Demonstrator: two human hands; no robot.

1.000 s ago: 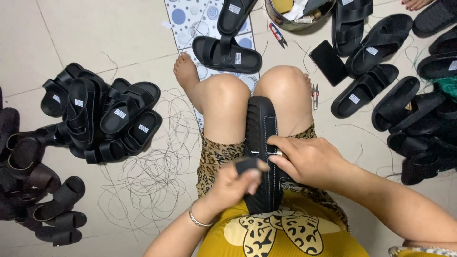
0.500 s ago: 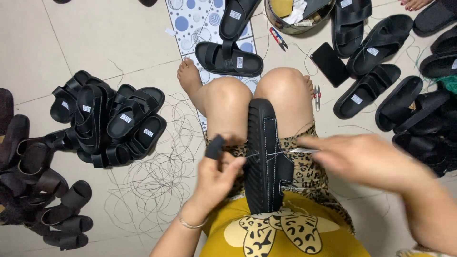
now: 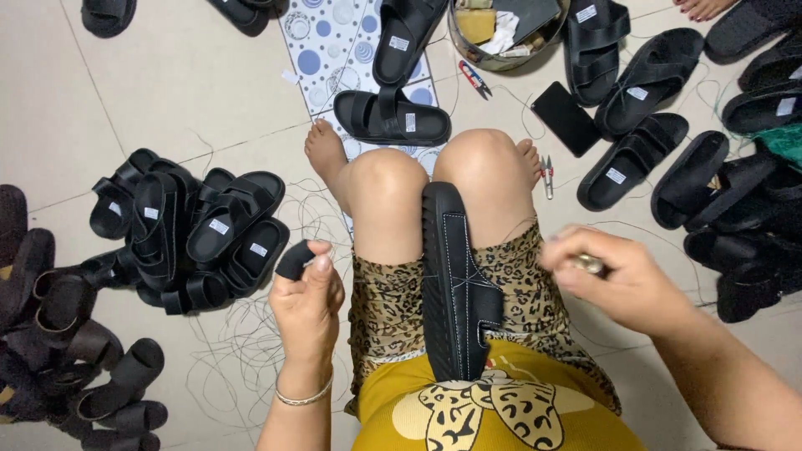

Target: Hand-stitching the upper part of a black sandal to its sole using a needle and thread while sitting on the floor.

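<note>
At the far left edge a heap of straps (image 3: 50,334) runs off the frame. Just right of it a pile of sandals (image 3: 196,230) sits on the tiled floor (image 3: 167,83), with bare tile above it up to the top edge. Loose thread (image 3: 242,351) sprawls over the floor between that pile and the person's lap.

The left hand (image 3: 307,292) is raised beside the left thigh, clear of the lap, fingers closed around a small black strap piece (image 3: 294,259) pinched at its tip. A bangle (image 3: 303,396) circles the wrist. Open floor lies to its left as far as the pile.

A sandal (image 3: 454,284) lies sole up along the gap between the thighs, toe toward the knees, heel against the yellow shirt (image 3: 501,418). Neither hand touches it.

Ahead of the knees, two more sandals rest on a spotted mat (image 3: 326,42). A bowl (image 3: 493,38) of scraps stands at the top edge, with snips (image 3: 474,77) and a phone (image 3: 566,119) near it.

The right hand (image 3: 614,280) hovers off the right thigh, blurred, fingers curled about something small and metallic; what it is I cannot tell. A thread leads from it toward the sandal.

Right of it, sandals crowd the floor to the right edge (image 3: 668,159), leaving little room.
</note>
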